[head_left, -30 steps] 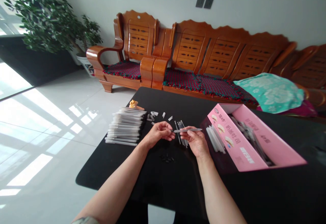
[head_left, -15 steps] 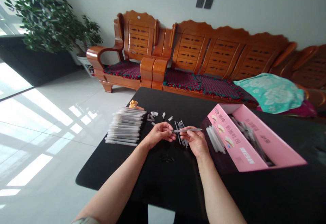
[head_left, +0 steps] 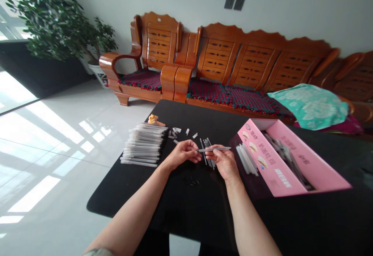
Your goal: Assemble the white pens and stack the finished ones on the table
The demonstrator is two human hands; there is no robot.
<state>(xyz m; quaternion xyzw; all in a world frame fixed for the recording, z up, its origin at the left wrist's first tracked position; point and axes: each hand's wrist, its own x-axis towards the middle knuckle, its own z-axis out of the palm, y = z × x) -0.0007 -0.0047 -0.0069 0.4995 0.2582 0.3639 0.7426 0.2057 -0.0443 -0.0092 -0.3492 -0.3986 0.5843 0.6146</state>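
Note:
Over the middle of the black table, a slim grey pen lies level between my two hands. My left hand pinches its left end, with fingertips closed round it. Further along the barrel, my right hand grips it between thumb and fingers, and the tapered end points right. Thin pen refills lie on the table behind and between the hands. Several small black pieces are scattered nearer to me. White pen barrels rest right of my right hand.
A stacked pile of whitish pens lies at left, beside a small orange figurine. Short white caps are strewn behind my left hand. A pink box holding more pens stands at right. A wooden sofa lines the wall.
Almost nothing differs. My left fingers have shifted very slightly at the pen's end; both hands keep their place.

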